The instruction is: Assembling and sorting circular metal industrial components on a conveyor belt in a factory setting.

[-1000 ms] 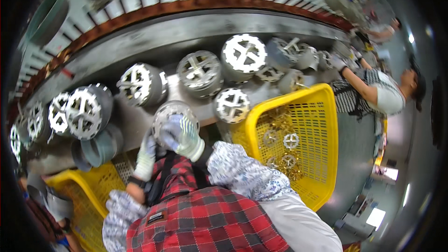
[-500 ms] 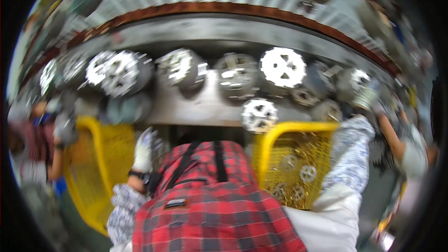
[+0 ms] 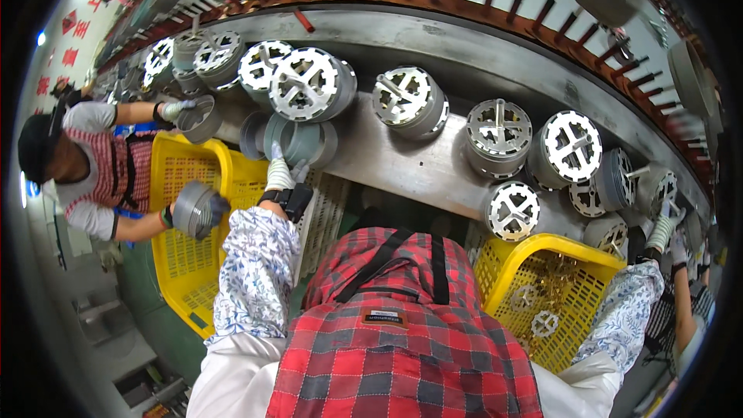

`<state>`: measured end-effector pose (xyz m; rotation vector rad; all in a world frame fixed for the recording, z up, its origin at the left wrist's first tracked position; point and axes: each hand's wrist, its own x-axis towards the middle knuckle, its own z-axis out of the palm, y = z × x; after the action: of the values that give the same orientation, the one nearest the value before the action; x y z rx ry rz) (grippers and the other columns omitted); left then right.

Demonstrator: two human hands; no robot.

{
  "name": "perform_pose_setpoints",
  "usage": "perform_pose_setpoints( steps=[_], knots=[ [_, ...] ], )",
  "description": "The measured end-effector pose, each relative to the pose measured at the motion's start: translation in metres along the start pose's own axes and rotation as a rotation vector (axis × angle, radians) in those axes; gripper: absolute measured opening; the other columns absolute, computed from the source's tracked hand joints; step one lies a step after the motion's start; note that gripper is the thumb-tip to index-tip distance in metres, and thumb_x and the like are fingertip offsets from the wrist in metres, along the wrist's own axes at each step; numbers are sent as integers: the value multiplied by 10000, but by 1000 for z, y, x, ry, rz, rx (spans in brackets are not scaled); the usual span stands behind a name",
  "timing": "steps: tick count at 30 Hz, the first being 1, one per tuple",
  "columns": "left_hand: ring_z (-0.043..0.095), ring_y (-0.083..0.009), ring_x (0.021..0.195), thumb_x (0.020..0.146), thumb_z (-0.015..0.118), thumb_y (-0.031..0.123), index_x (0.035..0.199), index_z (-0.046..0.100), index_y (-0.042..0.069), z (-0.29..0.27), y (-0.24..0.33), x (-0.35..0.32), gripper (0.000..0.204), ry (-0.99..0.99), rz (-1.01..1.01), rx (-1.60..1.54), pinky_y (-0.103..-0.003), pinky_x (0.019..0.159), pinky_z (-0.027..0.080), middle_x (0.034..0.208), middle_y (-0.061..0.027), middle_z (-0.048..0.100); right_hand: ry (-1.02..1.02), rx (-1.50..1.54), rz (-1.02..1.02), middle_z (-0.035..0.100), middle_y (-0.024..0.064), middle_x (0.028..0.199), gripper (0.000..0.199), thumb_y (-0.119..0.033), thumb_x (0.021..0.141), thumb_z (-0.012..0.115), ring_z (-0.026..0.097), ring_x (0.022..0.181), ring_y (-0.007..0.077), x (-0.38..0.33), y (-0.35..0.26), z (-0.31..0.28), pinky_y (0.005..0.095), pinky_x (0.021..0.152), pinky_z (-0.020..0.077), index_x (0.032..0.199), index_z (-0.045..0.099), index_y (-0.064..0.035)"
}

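Note:
My left hand (image 3: 281,176), in a white glove, reaches up to a grey metal ring (image 3: 300,142) lying on the steel conveyor ledge (image 3: 410,162), and its fingers close on the ring's lower rim. Just above the ring hangs a white spoked wheel part (image 3: 309,83). My right hand (image 3: 663,231), also gloved, is stretched far to the right among the spoked metal parts (image 3: 656,188); its grip is hidden at the picture's rim. A red checked apron (image 3: 402,333) covers my chest.
Several spoked wheel parts (image 3: 571,145) hang along the curved conveyor. One yellow basket (image 3: 186,263) stands at the lower left, another yellow basket (image 3: 542,244) with small parts at the lower right. A co-worker (image 3: 93,162) on the left holds two grey rings. Another person's sleeve (image 3: 685,325) is at the right.
My view has swung left. My left hand has risen from beside my chest to the grey ring on the ledge. My right arm has stretched out further to the right.

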<state>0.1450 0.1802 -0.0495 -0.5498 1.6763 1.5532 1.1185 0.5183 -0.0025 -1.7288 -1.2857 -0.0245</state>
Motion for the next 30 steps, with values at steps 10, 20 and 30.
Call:
perform_pose_setpoints(
  steps=[10,20,30],
  knots=[
    [586,-197,955,930,500,296,1139,544,61,-96,56,44,317,67,294,443,-318,808,463,1052,-81,619,-129,-17,97,492,150,1317,557,-80,841,606,468,1194,265,-184,-174,-23,350,1062,317,1347,387,0],
    [546,-209,1010,850,586,128,1368,361,26,-16,-59,-115,575,-433,517,750,-341,865,467,1199,-116,531,-89,-384,495,608,199,1102,255,-119,874,554,576,999,330,-417,-87,-107,395,914,448,1081,616,14],
    [639,-211,670,883,523,106,1271,420,84,88,-160,-101,402,-429,136,1001,-323,565,574,986,-106,612,-539,-197,1379,631,128,899,603,-163,809,650,594,709,191,-596,97,-72,345,599,475,1345,412,-22]
  ],
)
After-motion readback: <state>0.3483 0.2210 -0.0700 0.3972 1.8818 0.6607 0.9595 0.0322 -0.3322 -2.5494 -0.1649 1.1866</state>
